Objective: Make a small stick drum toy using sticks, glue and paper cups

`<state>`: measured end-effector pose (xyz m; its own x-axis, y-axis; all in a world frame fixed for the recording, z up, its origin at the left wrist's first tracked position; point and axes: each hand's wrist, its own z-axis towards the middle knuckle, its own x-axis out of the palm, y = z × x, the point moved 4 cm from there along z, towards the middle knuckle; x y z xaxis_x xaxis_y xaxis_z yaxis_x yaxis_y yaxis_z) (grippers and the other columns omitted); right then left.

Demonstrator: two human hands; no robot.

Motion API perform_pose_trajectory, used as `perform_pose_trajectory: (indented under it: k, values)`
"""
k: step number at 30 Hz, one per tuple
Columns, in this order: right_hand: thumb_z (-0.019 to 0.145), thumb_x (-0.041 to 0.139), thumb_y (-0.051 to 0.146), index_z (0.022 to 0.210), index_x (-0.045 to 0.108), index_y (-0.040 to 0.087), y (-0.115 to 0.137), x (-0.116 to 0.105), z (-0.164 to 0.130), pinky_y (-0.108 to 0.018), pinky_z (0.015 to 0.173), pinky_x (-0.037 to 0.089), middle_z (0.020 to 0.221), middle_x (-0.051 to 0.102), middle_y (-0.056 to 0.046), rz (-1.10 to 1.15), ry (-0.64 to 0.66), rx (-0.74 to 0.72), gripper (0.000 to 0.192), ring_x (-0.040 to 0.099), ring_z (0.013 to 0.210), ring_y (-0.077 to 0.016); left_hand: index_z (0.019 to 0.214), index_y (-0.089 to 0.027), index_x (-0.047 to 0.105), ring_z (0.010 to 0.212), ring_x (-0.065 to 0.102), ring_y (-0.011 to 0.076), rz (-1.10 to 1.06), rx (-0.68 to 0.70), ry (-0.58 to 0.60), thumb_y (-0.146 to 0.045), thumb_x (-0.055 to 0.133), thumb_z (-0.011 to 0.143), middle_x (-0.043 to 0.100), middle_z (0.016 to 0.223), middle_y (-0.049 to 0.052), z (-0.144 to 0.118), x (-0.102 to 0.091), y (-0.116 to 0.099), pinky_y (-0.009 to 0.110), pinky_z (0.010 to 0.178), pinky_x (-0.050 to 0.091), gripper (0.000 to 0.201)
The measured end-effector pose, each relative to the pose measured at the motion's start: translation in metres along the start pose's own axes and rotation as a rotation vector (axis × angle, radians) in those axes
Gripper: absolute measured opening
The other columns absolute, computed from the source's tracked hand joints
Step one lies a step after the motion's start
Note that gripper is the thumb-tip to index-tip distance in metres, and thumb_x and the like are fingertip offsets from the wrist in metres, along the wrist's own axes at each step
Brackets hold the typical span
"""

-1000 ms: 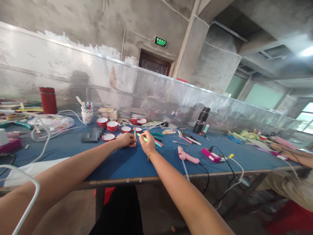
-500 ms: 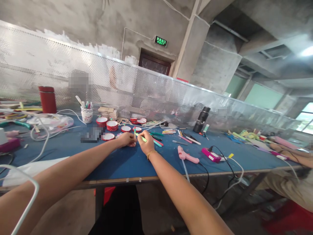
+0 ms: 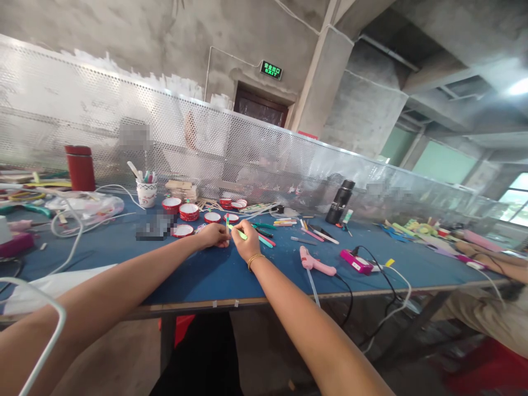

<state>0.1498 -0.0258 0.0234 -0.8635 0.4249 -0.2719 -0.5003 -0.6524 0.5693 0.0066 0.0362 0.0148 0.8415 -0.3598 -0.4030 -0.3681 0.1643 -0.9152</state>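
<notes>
My left hand [image 3: 214, 235] is closed over the blue tabletop, its fingertips pinching a narrow upright stick [image 3: 227, 220] with red and green on its upper part. Beside it, my right hand [image 3: 248, 245] is wrapped round a yellow-green marker [image 3: 241, 234], whose front end points at the stick. The marker's tip is too small to tell whether it touches. Just behind my hands sit small round red-rimmed dishes with white insides, one dish [image 3: 212, 218] being the nearest. Right of my right hand lie a teal marker [image 3: 265, 241] and dark green-handled pliers [image 3: 264, 226].
A pink glue gun [image 3: 315, 263] lies near the front edge, with a magenta power box [image 3: 355, 261] and cables to its right. Behind stand a black bottle [image 3: 340, 202], a paper cup of pens [image 3: 146, 193] and a red flask [image 3: 80, 168]. Another person's arm [image 3: 487, 263] rests at far right.
The marker in my right hand has shifted very slightly left against the stick. My left hand and the stick stay where they were.
</notes>
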Motion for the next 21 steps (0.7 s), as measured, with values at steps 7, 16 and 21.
perform_pose_trajectory:
  k: [7,16,21]
  values:
    - [0.087,0.054,0.035,0.073,0.050,0.026,-0.0054,-0.0037,0.0022,-0.029,0.066,0.046,0.069,0.064,0.002,-0.038,-0.034,0.029,0.017,0.059,0.066,-0.0185,0.064,-0.020,0.062,0.065,0.070,0.0153,0.007,-0.014,0.007,-0.036,0.091,0.063,0.072,0.064,0.000,0.0010,0.0004,-0.0003,0.022,0.065,0.056,0.034]
    - [0.088,0.054,0.034,0.075,0.051,0.026,0.0007,-0.0008,0.0001,-0.028,0.067,0.046,0.072,0.064,0.001,-0.002,-0.008,-0.007,0.016,0.060,0.067,-0.0178,0.064,-0.020,0.059,0.064,0.070,0.0140,-0.010,-0.004,-0.002,-0.035,0.088,0.067,0.072,0.064,0.000,-0.0017,-0.0002,-0.0014,0.021,0.065,0.056,0.033]
    - [0.087,0.053,0.034,0.075,0.050,0.026,-0.0013,-0.0016,0.0008,-0.028,0.068,0.045,0.072,0.064,0.001,-0.041,-0.006,0.009,0.016,0.059,0.068,-0.0180,0.063,-0.019,0.060,0.060,0.068,0.0133,-0.018,-0.021,-0.010,-0.034,0.090,0.065,0.071,0.062,0.000,-0.0014,0.0007,-0.0015,0.021,0.063,0.056,0.034]
